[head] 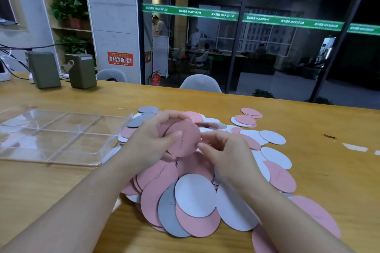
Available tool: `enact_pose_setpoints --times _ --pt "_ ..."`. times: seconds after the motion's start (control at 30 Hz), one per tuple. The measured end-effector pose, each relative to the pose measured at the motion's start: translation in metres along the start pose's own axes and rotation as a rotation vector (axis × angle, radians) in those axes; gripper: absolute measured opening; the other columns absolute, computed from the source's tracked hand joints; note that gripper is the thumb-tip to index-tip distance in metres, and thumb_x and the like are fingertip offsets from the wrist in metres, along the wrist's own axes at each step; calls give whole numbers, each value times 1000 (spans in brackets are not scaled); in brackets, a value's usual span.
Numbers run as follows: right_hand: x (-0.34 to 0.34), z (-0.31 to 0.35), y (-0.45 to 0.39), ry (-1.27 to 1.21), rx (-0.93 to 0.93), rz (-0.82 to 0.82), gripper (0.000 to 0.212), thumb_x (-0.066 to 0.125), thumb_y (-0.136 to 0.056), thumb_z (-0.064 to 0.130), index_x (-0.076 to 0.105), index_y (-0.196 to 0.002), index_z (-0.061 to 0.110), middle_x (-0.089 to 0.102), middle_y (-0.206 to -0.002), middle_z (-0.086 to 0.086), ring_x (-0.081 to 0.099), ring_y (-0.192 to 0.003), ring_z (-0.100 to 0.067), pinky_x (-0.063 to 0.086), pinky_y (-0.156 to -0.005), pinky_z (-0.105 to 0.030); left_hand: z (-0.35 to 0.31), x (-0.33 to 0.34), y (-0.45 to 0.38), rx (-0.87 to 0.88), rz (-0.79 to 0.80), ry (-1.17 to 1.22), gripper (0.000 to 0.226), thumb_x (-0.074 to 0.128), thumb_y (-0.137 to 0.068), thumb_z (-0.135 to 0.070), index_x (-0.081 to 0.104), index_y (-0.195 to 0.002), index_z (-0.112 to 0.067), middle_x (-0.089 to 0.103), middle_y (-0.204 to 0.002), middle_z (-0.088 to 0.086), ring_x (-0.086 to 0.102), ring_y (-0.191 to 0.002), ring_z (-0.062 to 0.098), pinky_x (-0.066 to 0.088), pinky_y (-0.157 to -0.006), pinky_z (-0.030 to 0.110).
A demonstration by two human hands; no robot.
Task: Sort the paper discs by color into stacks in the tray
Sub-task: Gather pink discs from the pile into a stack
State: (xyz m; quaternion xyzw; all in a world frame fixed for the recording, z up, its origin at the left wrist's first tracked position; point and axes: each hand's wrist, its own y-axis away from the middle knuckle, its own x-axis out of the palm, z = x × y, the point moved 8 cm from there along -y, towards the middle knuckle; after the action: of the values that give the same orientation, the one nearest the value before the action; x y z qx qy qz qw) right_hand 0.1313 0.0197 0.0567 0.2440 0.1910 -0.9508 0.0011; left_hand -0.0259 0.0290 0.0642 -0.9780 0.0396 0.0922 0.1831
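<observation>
Both hands are up over the pile (195, 191), a loose heap of pink, white and grey paper discs spread across the wooden table (308, 113). The left hand (152, 139) has its fingers curled round a pink disc (185, 139), thumb pressed on its face, fingers behind the top edge; there looks to be at least one more pink disc tucked behind it in the same grip. The right hand (224, 150) sits just beside the disc's right edge with its fingers bent and fingertips at the rim, but I cannot tell whether it is really pinching it or only touching. There is faint handwriting on the held disc. To the left of the pile lies the clear tray (61, 135), split into compartments, its near right corner just touching the outlying discs; no discs show in it. A few pink and white discs (246, 119) lie apart on the far side of the pile, near the right. Further back on the left stand two olive-green boxes (82, 70) with cables trailing beside them, and behind the table are pale chairs (201, 84) and a glass wall (267, 37).
</observation>
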Motion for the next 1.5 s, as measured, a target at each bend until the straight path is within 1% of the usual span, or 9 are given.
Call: enact_pose_setpoints --times 0.17,0.33,0.47,0.8,0.9,1.13,1.27,1.4,1.5 --pt "11 -2 5 457 -64 239 28 69 -81 30 64 -107 23 52 -98 7 46 -87 -7 36 -69 -10 0 -15 -4 15 -97 48 44 53 -94 -2 64 -98 -45 61 -114 -12 68 -67 29 60 -58 40" --pt "15 1 6 468 -99 245 27 67 -83 27 55 -106 23 46 -104 7 39 -86 -5 32 -69 -6 2 -15 -3 7 -82 42 42 50 -94 1 66 -99 -38 61 -117 -12 65 -90 18 57 -52 26" --pt "11 -1 8 382 -60 193 12 60 -87 18 49 -88 19 53 -79 9 46 -64 -3 36 -57 -16 3 -12 -2 11 -41 8 40 50 -93 3 68 -100 -32 59 -118 -21 57 -110 14 57 -53 27" --pt "-11 -3 2 52 0 -132 14 65 -85 19 55 -76 17 62 -71 8 55 -63 -2 43 -58 -14 -10 -2 3 60 39 54 36 56 -91 0 65 -103 -33 58 -81 -43 68 -78 6 59 -56 28" --pt "-6 3 1 47 -44 -130 15 66 -85 21 54 -75 20 65 -86 10 59 -71 -3 46 -62 -17 -11 6 4 57 91 50 43 58 -88 4 63 -106 -35 63 -90 -35 70 -70 7 58 -55 25" --pt "21 6 1 -12 -56 92 29 45 -97 21 40 -123 33 53 -122 15 48 -109 7 41 -94 -18 -7 10 3 67 116 78 56 51 -94 -1 53 -112 -54 57 -114 -11 70 -66 16 59 -58 28" --pt "38 5 6 -47 12 263 64 35 -98 9 -1 -149 26 23 -142 19 35 -102 25 24 -75 12 1 22 4 45 186 21 49 43 -99 -13 48 -117 -58 47 -130 -23 51 -116 -1 45 -98 26" --pt "41 12 8 -88 -53 321 53 39 -97 10 17 -138 37 48 -126 18 43 -93 27 31 -79 6 4 13 3 -56 135 57 41 39 -101 -13 52 -120 -47 51 -128 -1 67 -73 19 57 -55 32" --pt "36 22 8 -57 -169 232 43 50 -94 16 38 -126 43 52 -116 31 46 -108 18 36 -90 -5 -7 -5 1 -32 21 42 45 42 -100 -10 46 -119 -50 56 -119 -6 68 -83 25 59 -58 40"
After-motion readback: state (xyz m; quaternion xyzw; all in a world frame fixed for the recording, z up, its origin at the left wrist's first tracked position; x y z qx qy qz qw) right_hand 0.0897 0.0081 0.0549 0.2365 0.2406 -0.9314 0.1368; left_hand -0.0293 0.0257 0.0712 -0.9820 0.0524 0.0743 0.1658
